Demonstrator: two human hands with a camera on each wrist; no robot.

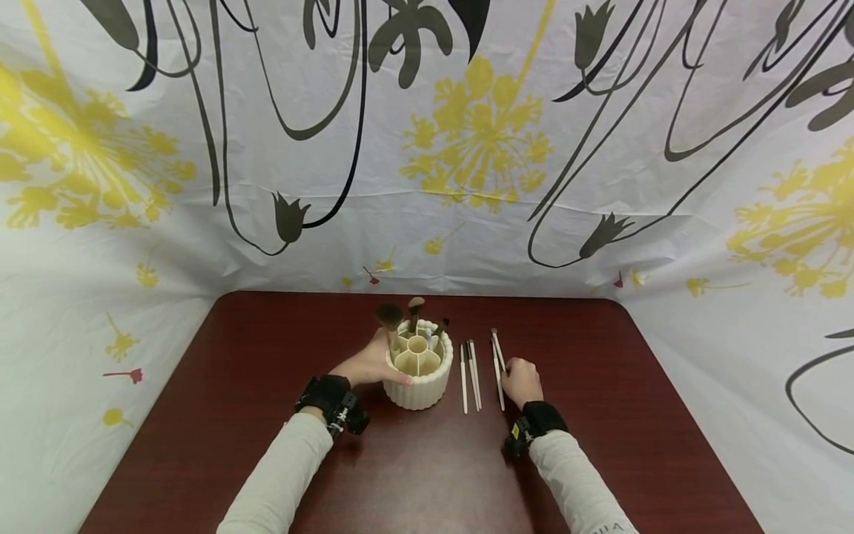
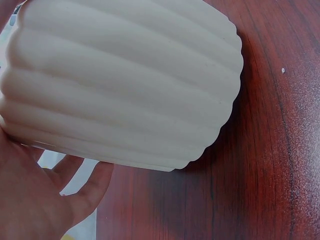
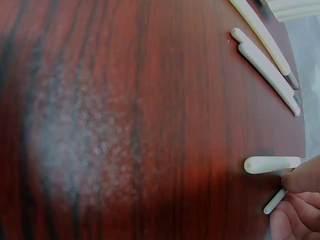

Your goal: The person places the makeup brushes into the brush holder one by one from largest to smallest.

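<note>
A cream, ribbed makeup brush holder (image 1: 416, 391) with several compartments stands on the table, also large in the left wrist view. My left hand (image 1: 372, 363) grips it from the left, thumb at the front and fingers around the side. A few makeup brushes stand in it, among them a wide dark-headed brush (image 1: 389, 317). To its right, my right hand (image 1: 523, 383) pinches a thin white-handled makeup brush (image 3: 274, 202) between thumb and fingers. Right beside that one lies another white-handled brush (image 3: 270, 164). The held brush's middle is hidden by the fingers.
Between the holder and my right hand, several slim brushes lie on the table, including a single brush (image 1: 463, 382) and a close pair (image 1: 474, 378). The dark red wooden table (image 1: 267, 356) ends at a patterned white cloth (image 1: 373, 245) behind it.
</note>
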